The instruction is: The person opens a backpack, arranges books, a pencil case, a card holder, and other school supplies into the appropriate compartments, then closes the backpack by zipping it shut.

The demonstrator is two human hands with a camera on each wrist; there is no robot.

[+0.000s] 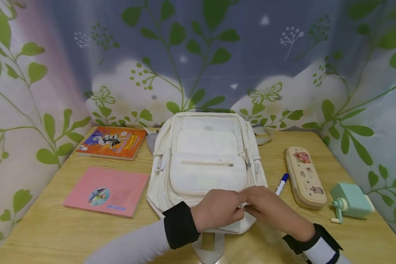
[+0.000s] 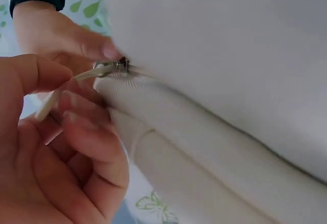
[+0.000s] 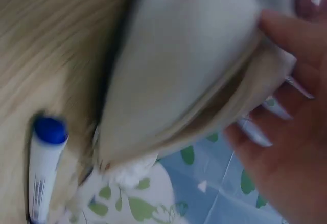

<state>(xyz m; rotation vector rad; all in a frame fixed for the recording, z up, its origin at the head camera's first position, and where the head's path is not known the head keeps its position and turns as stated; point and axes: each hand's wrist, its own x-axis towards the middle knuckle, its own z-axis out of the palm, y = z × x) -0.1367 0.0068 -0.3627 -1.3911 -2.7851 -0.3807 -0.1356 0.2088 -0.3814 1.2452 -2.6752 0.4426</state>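
A white backpack (image 1: pixel 208 139) lies on the table with its front pocket facing up and its bottom strap toward me. My left hand (image 1: pixel 217 209) is at its near edge, pinching the pale cord pull (image 2: pixel 85 74) of a zipper between thumb and fingers. The metal zipper slider (image 2: pixel 108 69) sits at the end of a closed-looking zipper line. Right beside it, my right hand (image 1: pixel 273 209) grips the bag's fabric at the near right corner, thumb on top and fingers beneath. In the right wrist view, a fold of the backpack (image 3: pixel 173 70) gapes next to these fingers.
An orange book (image 1: pixel 113 142) and a pink book (image 1: pixel 107 190) lie to the left. On the right are a blue-capped marker (image 1: pixel 282 183), a cream pencil case (image 1: pixel 305 178) and a mint-green crank sharpener (image 1: pixel 351 201). A leaf-patterned curtain (image 1: pixel 198 55) hangs behind the table.
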